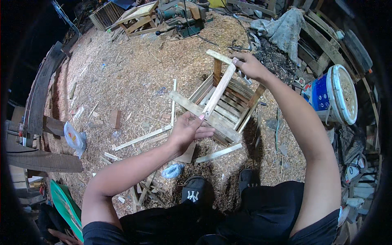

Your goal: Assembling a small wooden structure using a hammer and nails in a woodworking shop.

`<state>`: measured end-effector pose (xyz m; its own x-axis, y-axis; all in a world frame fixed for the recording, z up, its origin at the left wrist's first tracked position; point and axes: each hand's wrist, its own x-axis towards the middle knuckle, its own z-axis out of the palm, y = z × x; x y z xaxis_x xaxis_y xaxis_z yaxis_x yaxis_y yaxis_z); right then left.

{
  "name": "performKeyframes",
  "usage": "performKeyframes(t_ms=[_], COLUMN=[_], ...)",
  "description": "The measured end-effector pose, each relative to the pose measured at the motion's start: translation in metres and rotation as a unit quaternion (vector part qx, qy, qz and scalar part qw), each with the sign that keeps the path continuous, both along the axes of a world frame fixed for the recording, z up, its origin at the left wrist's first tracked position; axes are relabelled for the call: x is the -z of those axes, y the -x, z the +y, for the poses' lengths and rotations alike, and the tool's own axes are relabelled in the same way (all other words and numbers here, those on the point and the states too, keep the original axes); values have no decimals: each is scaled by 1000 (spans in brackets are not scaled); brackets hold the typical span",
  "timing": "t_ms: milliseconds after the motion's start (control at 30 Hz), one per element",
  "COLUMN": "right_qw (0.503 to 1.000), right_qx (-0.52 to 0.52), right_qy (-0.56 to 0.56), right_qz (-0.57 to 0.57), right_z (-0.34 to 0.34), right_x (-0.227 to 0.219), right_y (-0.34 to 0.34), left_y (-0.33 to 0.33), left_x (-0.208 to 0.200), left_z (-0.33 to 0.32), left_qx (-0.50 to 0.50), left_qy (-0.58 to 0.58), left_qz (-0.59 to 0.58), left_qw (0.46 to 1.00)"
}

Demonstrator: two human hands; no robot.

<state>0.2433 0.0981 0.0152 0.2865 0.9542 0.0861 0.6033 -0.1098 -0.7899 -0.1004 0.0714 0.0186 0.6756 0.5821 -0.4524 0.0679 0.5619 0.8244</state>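
A pale wooden strip (pixel 221 87) lies slantwise over the top of a slatted wooden crate (pixel 244 90), which stands on the ground in front of my feet. At its far end my right hand (pixel 250 66) is closed, thumb on top. My left hand (pixel 188 131) has its thumb on the near end, with its other fingers stretched out beside a crosswise wooden slat (pixel 183 102). That slat runs along the crate's near side and sticks out to the left. Another short slat (pixel 217 56) projects at the far corner, partly behind my right fingers.
Sawdust and shavings cover the ground (pixel 134 69). Loose wooden strips (pixel 143 137) lie left of the crate, with a blue plastic bag (pixel 172 171) near my feet. A white-and-blue bucket (pixel 326 94) stands at right. A green machine (pixel 179 18) sits at the back.
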Motion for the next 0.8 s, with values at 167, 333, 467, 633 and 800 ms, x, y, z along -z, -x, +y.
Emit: performKeyframes(t_ms=[167,333,467,633,800], right_qw=[998,996,998,999,996], right_qx=[25,83,38,45,58], right_qy=[55,43,39,-10,54], right_qz=[18,16,-43,-9,-50], right_z=[-13,-20,-21,-14,-15], right_x=[-20,-12,-6,-10,-18], right_y=[17,-4,-8,10,8], left_y=[8,2,1,7,0], left_x=[8,6,5,10,-1], left_z=[-3,3,2,-2,1], left_qx=[3,-1,1,12,-7], left_qy=[4,-10,-13,-25,-17], left_qz=[-26,-15,-12,-26,16], left_qw=[1000,1000,1000,999,1000])
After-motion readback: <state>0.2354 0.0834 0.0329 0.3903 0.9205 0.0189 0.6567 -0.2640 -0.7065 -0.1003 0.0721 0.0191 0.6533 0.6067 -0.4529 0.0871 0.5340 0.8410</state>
